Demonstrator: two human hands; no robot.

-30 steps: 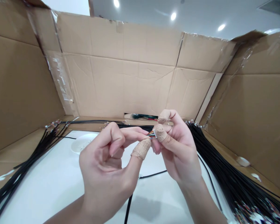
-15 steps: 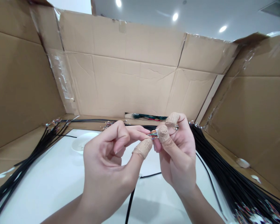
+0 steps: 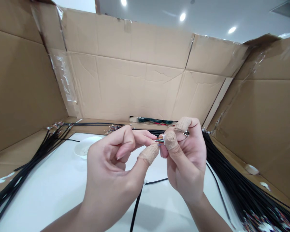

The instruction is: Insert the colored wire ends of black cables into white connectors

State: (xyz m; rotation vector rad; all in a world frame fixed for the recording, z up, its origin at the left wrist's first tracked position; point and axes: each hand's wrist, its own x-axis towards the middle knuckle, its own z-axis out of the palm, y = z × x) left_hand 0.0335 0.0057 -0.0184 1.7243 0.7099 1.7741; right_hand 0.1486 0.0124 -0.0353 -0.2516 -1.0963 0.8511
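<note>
My left hand (image 3: 113, 174) pinches several thin coloured wires (image 3: 159, 140) between thumb and fingers; its thumb wears a tan finger cover. My right hand (image 3: 187, 164), with tan covers on thumb and index finger, grips a small white connector (image 3: 164, 139) at the wires' end. Most of the connector is hidden behind the right thumb. Both hands are held close together above the white table top (image 3: 157, 212). Below them a black cable (image 3: 136, 206) runs up behind the left hand, and a small white piece (image 3: 145, 182) sits where another black length bends off to the right.
Bundled black cables (image 3: 236, 174) with coloured wire ends lie along the right side. Another black bundle (image 3: 33, 161) lies at the left. A white bowl (image 3: 83, 149) stands behind my left hand. Cardboard walls (image 3: 140, 80) enclose the table, with a slot (image 3: 154, 121) low in the back one.
My right hand has shifted slightly to the right, and its index finger sits a little farther from the connector. The left hand keeps nearly the same pinch on the wires.
</note>
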